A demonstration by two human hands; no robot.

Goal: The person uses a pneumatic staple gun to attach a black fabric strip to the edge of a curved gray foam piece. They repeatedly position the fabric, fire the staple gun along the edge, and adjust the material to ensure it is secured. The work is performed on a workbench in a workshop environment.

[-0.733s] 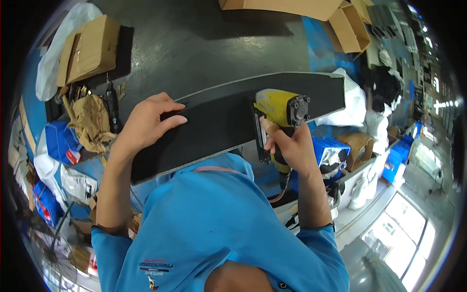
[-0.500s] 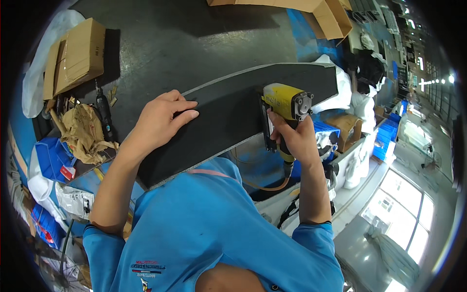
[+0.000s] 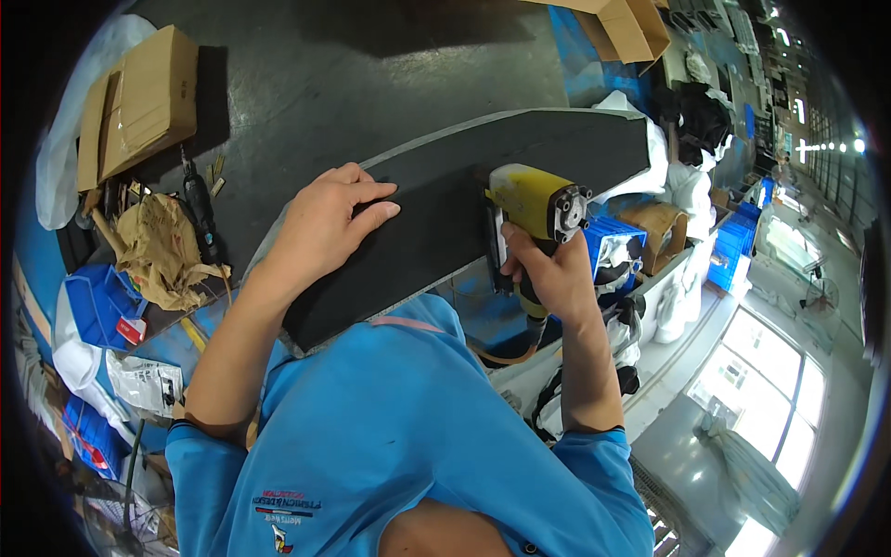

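A long dark panel (image 3: 436, 204) with a pale grey edge and a curved far side lies across the table in front of my body. My right hand (image 3: 557, 278) is wrapped round the handle of a yellow and black pneumatic staple gun (image 3: 529, 200). The gun's nose end stands over the panel's right half; whether it touches the surface I cannot tell. An air hose (image 3: 509, 359) runs from the bottom of its handle. My left hand (image 3: 329, 218) rests on the panel's left part, index finger and thumb stretched out and apart, the other fingers partly hidden.
A cardboard box (image 3: 148, 107) stands at the far left. Nearer lie a black screwdriver-like power tool (image 3: 198, 200) and crumpled brown paper (image 3: 160, 246). Blue bins (image 3: 100, 295) sit left, with another blue bin (image 3: 617, 243) at right. An open carton (image 3: 622, 32) is at the far right.
My right hand and the staple gun have shifted a little left along the panel. My left hand has slid slightly right, and the panel sits a bit differently in view.
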